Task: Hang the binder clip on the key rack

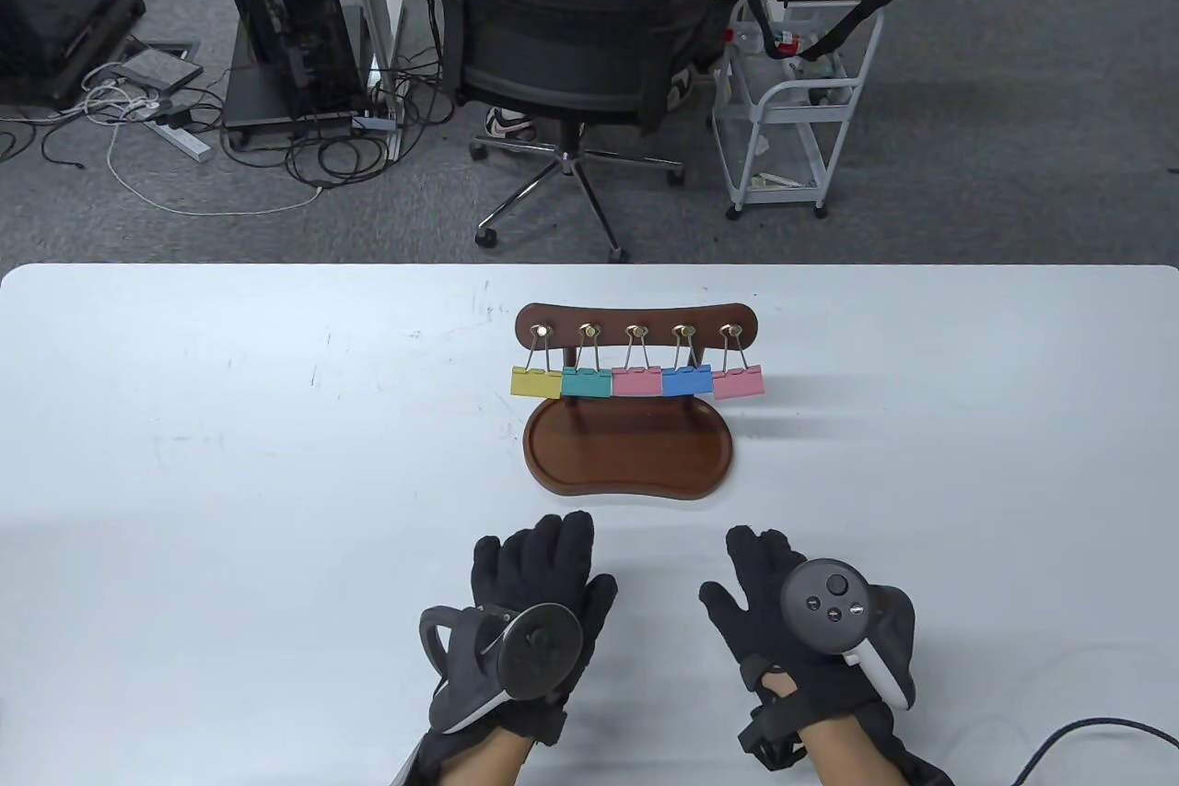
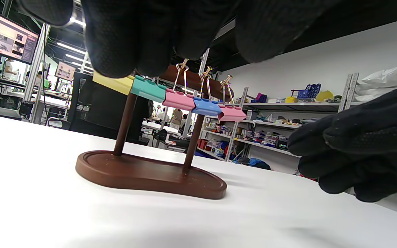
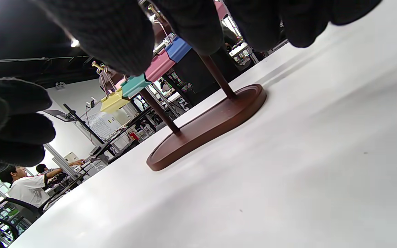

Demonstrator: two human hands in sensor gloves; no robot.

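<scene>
White tabletop (image 1: 230, 454) under you, office chair (image 1: 571, 21) and a white cart (image 1: 792, 104) on the floor beyond it. Your left hand (image 1: 530, 611) and right hand (image 1: 801, 620) both lie flat, fingers loosely spread, holding nothing. Just ahead of your hands, between them, stands the brown key rack (image 1: 636, 399). Five binder clips hang from its hooks: yellow clip (image 1: 535, 381), teal clip (image 1: 586, 381), pink clip (image 1: 636, 381), blue clip (image 1: 687, 380), and another pink clip (image 1: 738, 381) nearest your right.
</scene>
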